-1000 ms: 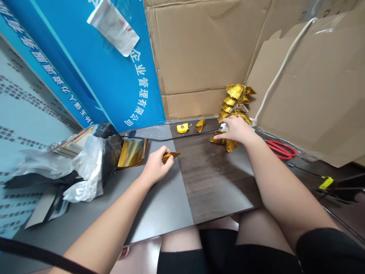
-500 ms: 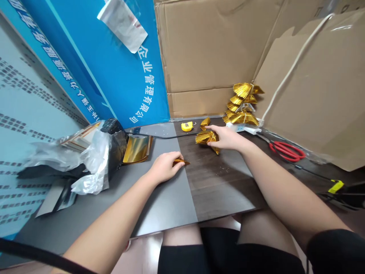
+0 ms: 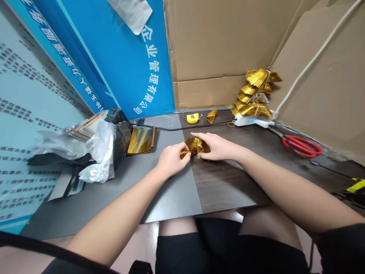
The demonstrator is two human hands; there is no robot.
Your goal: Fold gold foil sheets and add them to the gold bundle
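Note:
A bundle of pleated gold foil paper, with a pale band around its middle, is on the dark part of the table. My right hand has its thumb and fingers around the right side of this bundle. At the left end, my left hand pinches a small folded piece of gold paper against or right beside the bundle; I cannot tell whether they touch. The fingers partly hide both. A loose folded gold piece lies farther back.
Behind are a yellow tape measure and a black cable. A stack of gold sheets sits at left beside crumpled plastic bags. Banded gold bundles are piled near a white power strip. Red-handled scissors lie right.
My right hand has brought the banded gold bundle left and nearer, up to my left hand. My left hand still pinches its folded piece. The view has shifted slightly.

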